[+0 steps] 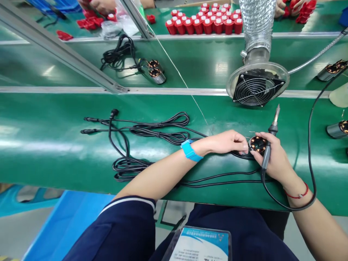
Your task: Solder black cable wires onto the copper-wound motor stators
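Note:
My right hand (276, 156) grips a round motor stator (256, 145) with copper windings between thumb and fingers. The same hand also carries a soldering iron (266, 156), its metal tip pointing up and away from me. At the stator's left side, the fingertips of my left hand (231, 142) are pinched together. A thin wire end seems to be between them, though the detail is too small to be sure. Black cables (243, 156) run beneath my hands, and several coiled black cables (160, 127) lie to the left on the green table (54, 145).
A fume extractor fan (254, 90) hangs ahead of my hands. Behind the metal rail sit another stator pair with cable (157, 74) and rows of red parts (203, 23). More stators (337, 129) stand at right. Co-workers' hands (103, 5) are at the far side.

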Demonstrator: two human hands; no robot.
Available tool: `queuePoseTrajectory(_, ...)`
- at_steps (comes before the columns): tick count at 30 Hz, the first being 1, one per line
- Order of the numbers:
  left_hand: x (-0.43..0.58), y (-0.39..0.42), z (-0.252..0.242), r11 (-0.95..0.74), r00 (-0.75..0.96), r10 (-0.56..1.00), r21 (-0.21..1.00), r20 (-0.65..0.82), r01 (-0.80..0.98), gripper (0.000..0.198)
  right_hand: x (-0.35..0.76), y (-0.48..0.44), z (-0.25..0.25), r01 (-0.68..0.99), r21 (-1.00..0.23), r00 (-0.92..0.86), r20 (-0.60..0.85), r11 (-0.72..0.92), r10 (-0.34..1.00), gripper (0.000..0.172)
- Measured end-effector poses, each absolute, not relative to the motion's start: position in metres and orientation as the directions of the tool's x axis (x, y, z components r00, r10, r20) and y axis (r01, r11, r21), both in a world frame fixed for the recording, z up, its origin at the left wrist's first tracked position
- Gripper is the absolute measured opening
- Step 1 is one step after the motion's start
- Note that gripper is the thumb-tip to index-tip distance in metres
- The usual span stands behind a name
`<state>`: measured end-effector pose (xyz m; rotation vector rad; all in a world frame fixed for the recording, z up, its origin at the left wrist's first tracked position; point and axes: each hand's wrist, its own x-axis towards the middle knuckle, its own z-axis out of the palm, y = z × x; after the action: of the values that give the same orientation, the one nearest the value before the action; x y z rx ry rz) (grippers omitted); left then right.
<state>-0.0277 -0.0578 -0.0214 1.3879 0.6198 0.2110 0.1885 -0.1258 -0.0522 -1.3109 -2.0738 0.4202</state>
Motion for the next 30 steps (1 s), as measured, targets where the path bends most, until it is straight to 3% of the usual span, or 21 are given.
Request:
queuePoseTrajectory(3,-0.023,-0.061,-0.020,0.214,0.835,0.495,0.965,-0.239,0.150,0.023,0.190,-0.125,-0.049,0.678,-0.577,-0.315,0.333,0.456,0.889,0.054)
queuePoseTrajectory(6,-0.020,-0.067,-0.019,-0.030,0.808,0.549,0.961,-0.215,0.276,0.029,0.196,-0.122,-0.045,0.668,-0.609,-0.302,0.304,0.428,0.904,0.054)
queuePoseTrajectory(9,-0.018,-0.076,-0.019,-0.409,0.770,0.594,0.738,-0.231,0.537,0.023,0.204,-0.120,-0.041,0.598,-0.692,-0.283,0.290,0.405,0.914,0.057)
queuePoseTrajectory(12,-0.016,-0.084,-0.018,-0.555,0.776,0.576,0.575,-0.256,0.601,0.013,0.210,-0.119,-0.035,0.518,-0.751,-0.209,0.352,0.408,0.913,0.055)
queuePoseTrajectory(15,-0.017,-0.086,-0.011,-0.456,0.780,0.559,0.681,-0.281,0.573,0.006,0.212,-0.121,-0.031,0.515,-0.760,-0.045,0.437,0.396,0.898,0.043)
queuePoseTrajectory(20,-0.028,-0.080,-0.001,-0.037,0.761,0.570,0.915,-0.310,0.401,0.015,0.203,-0.125,-0.033,0.348,-0.880,0.142,0.390,0.323,0.910,0.034)
queuePoseTrajectory(25,-0.031,-0.077,-0.003,0.122,0.739,0.620,0.963,-0.264,0.241,0.019,0.188,-0.128,-0.032,0.136,-0.941,0.123,0.327,0.310,0.937,0.041)
queuePoseTrajectory(30,-0.027,-0.078,-0.005,0.138,0.748,0.606,0.961,-0.272,0.238,0.018,0.181,-0.131,-0.031,0.009,-0.949,0.123,0.313,0.314,0.942,0.044)
